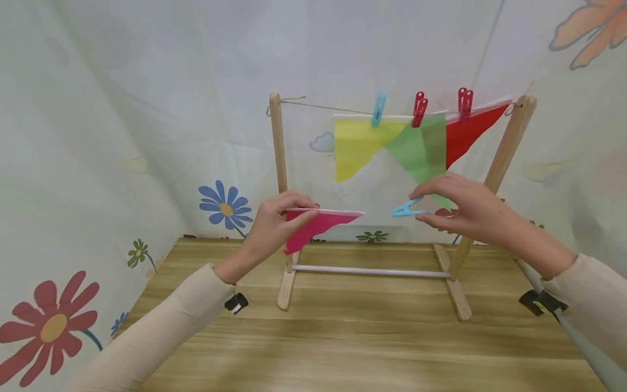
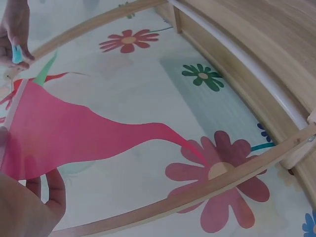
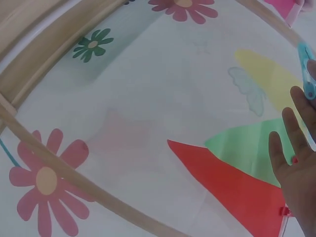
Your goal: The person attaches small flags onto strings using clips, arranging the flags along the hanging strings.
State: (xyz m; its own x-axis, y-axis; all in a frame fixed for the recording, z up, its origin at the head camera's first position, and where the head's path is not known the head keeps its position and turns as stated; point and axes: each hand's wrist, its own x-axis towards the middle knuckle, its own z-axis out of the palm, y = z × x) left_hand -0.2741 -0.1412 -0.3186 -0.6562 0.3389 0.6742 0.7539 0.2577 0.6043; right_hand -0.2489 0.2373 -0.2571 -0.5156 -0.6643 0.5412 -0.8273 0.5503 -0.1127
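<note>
The pink pennant (image 1: 315,224), pinched by the left hand (image 1: 274,223) at its stiff white top strip at 9 o'clock of the wooden rack (image 1: 279,163), looks light and floppy, while the right hand (image 1: 465,209) pinches the slippery blue clothespin (image 1: 407,208) at 3 o'clock.

The right hand (image 1: 470,209) hides the green flag's (image 1: 418,149) lower tip.

Both arms wear long, close-fitting cream sleeves (image 1: 161,326) reaching to the wrists, each with a small black camera mount (image 1: 236,302) strapped underneath, while the left hand (image 1: 276,223) and right hand (image 1: 462,209) are bare.
</note>
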